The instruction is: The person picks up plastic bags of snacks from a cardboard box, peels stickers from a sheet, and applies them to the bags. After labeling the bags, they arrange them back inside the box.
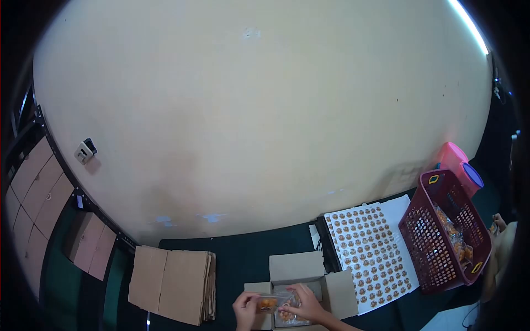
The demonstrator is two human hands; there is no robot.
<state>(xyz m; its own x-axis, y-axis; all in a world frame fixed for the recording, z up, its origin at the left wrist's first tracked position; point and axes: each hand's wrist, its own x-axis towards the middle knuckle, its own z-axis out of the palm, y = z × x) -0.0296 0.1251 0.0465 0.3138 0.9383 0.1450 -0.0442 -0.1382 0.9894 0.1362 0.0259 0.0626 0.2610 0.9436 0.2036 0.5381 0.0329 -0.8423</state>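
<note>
An open cardboard box [298, 267] stands in front of me with its flaps spread outward. My left hand [245, 310], at the box's left side, pinches a clear plastic packet [268, 304] with orange pieces inside. Over the box opening, my right hand [305, 307] has its fingers curled on another clear packet [287, 313] with orange-brown contents. Part of that second packet is hidden by the fingers. The box's lower part runs out of view at the bottom edge.
Flattened cardboard boxes [171, 284] are stacked to the left. A sheet of round stickers [370, 254] lies on the right, beside a maroon basket [436, 243] holding packets [454, 237]. Another person's hand [498, 223] is at the far right. Pink cartons [44, 193] stand left.
</note>
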